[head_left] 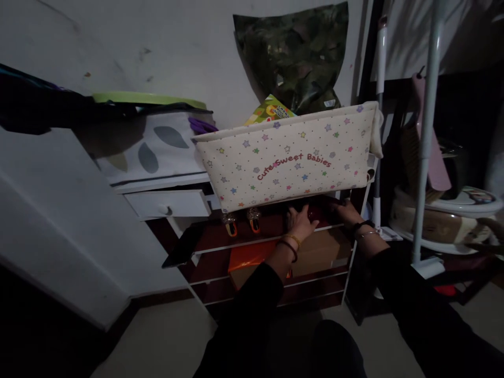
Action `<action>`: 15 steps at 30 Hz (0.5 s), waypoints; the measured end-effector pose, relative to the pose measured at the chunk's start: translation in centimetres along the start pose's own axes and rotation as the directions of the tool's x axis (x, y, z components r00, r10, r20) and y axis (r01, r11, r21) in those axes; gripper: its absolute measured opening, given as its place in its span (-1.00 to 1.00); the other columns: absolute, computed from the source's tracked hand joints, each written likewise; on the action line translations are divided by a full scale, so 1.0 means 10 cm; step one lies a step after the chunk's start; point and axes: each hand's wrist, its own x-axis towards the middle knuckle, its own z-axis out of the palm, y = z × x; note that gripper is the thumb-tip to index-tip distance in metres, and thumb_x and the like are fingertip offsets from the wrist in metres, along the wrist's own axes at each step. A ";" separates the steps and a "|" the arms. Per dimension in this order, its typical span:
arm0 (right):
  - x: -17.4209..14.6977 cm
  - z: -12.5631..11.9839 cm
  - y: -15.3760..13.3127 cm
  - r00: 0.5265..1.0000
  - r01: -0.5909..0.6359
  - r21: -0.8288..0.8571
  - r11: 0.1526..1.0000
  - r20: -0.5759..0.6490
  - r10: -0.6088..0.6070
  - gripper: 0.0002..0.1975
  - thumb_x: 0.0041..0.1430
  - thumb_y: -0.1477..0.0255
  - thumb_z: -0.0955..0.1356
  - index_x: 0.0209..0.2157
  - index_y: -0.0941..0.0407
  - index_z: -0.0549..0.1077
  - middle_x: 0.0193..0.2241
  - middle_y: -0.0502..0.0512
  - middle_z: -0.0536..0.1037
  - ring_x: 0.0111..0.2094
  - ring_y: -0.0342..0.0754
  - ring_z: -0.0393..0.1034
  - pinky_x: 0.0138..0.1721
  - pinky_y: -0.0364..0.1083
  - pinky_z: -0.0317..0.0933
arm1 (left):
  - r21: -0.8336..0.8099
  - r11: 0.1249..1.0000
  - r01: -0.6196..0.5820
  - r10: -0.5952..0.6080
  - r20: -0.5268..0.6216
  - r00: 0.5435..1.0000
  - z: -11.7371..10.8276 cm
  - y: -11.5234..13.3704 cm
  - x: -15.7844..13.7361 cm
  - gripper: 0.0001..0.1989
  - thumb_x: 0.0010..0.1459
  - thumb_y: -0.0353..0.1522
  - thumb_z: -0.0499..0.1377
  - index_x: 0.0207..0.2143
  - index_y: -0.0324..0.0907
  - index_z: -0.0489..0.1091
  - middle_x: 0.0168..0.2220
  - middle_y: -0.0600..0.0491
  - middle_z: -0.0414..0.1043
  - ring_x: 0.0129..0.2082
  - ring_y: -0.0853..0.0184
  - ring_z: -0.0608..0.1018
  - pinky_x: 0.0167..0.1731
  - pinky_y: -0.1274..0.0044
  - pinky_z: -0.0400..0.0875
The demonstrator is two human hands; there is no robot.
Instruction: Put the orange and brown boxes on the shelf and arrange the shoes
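A white shoe rack (331,227) with dark red shelves stands against the wall. On its upper shelf, in deep shadow, lies a dark red glossy thing (318,211) whose kind I cannot make out. My left hand (301,224) is bent around its left side, thumb toward the right. From the right, my right hand (348,214) reaches to its other end, with the fingertips lost in the dark. A pair of shoes with glittery trim (254,220) sits left of my left hand. Above both hands overhangs a cream fabric bin (291,163) with stars and lettering.
An orange box (250,257) and a cardboard box (318,252) lie on the shelf below. At left is a small white drawer (169,203). Pale poles (427,131) and a pink-handled brush (431,142) stand at right. A dark bag (295,58) rises behind the bin.
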 end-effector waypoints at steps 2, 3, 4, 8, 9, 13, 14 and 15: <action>0.05 0.05 0.02 1.000 -0.030 0.041 0.999 0.006 0.030 -0.56 -0.08 0.32 0.51 -0.14 0.12 0.43 -0.37 0.15 0.62 -0.34 0.10 0.56 -0.31 0.06 0.52 | 0.030 0.999 0.038 -0.038 0.004 0.999 0.05 0.06 0.07 -0.14 0.11 -0.19 0.43 0.43 -0.02 0.28 0.28 -0.37 0.16 0.30 -0.38 0.32 0.23 0.01 0.26; 0.07 0.07 0.03 0.999 -0.037 0.058 0.998 0.006 0.037 -0.53 -0.12 0.33 0.53 -0.14 0.11 0.41 -0.33 0.15 0.62 -0.31 0.10 0.56 -0.28 0.06 0.53 | 0.027 0.999 0.038 -0.038 -0.009 0.999 0.08 0.06 0.09 -0.15 0.09 -0.24 0.45 0.41 -0.02 0.30 0.30 -0.37 0.15 0.31 -0.37 0.30 0.23 0.02 0.25; 0.07 0.09 0.04 0.999 -0.039 0.074 0.997 0.006 0.039 -0.49 -0.16 0.34 0.54 -0.13 0.10 0.40 -0.30 0.15 0.62 -0.28 0.10 0.57 -0.25 0.06 0.53 | 0.016 0.999 0.031 -0.030 -0.028 0.999 0.10 0.05 0.10 -0.18 0.09 -0.30 0.44 0.40 -0.03 0.32 0.31 -0.37 0.15 0.32 -0.36 0.29 0.24 0.03 0.24; 0.03 0.14 0.05 1.000 -0.012 0.122 0.993 0.008 0.011 -0.40 -0.21 0.32 0.56 -0.09 0.05 0.33 -0.20 0.10 0.60 -0.20 0.07 0.56 -0.16 0.06 0.53 | -0.042 0.998 -0.042 0.039 -0.060 0.997 0.12 -0.03 0.12 -0.23 0.04 -0.52 0.39 0.32 -0.06 0.39 0.30 -0.34 0.21 0.30 -0.24 0.34 0.28 0.08 0.21; 0.01 0.16 0.05 1.000 0.003 0.126 0.992 0.008 -0.004 -0.39 -0.20 0.31 0.55 -0.08 0.04 0.32 -0.19 0.09 0.60 -0.19 0.07 0.56 -0.14 0.07 0.53 | -0.058 0.997 -0.060 0.057 -0.054 0.997 0.11 -0.05 0.13 -0.23 0.00 -0.55 0.39 0.29 -0.07 0.41 0.28 -0.32 0.25 0.29 -0.22 0.36 0.29 0.09 0.20; -0.07 0.23 -0.02 0.996 0.093 0.098 0.991 0.001 -0.093 -0.36 -0.18 0.26 0.55 -0.05 0.05 0.31 -0.12 0.14 0.61 -0.12 0.11 0.56 -0.04 0.11 0.50 | -0.168 0.979 -0.115 0.106 -0.062 0.992 0.00 -0.16 0.14 -0.20 -0.15 -0.62 0.42 0.21 -0.13 0.46 0.19 -0.30 0.39 0.27 -0.23 0.41 0.32 0.08 0.18; -0.08 0.25 -0.05 0.992 0.123 0.085 0.989 -0.002 -0.123 -0.35 -0.19 0.26 0.55 -0.04 0.05 0.32 -0.09 0.16 0.61 -0.08 0.12 0.56 0.00 0.12 0.48 | -0.202 0.972 -0.120 0.107 -0.073 0.992 -0.04 -0.21 0.15 -0.20 -0.17 -0.61 0.43 0.20 -0.14 0.46 0.18 -0.30 0.41 0.26 -0.23 0.42 0.31 0.09 0.20; -0.10 0.26 -0.09 0.988 0.153 0.069 0.986 -0.004 -0.153 -0.34 -0.19 0.27 0.55 -0.02 0.05 0.33 -0.06 0.18 0.61 -0.05 0.14 0.56 0.04 0.13 0.46 | -0.242 0.963 -0.121 0.102 -0.091 0.991 -0.09 -0.28 0.16 -0.21 -0.17 -0.59 0.45 0.19 -0.15 0.47 0.15 -0.29 0.43 0.25 -0.21 0.44 0.30 0.10 0.23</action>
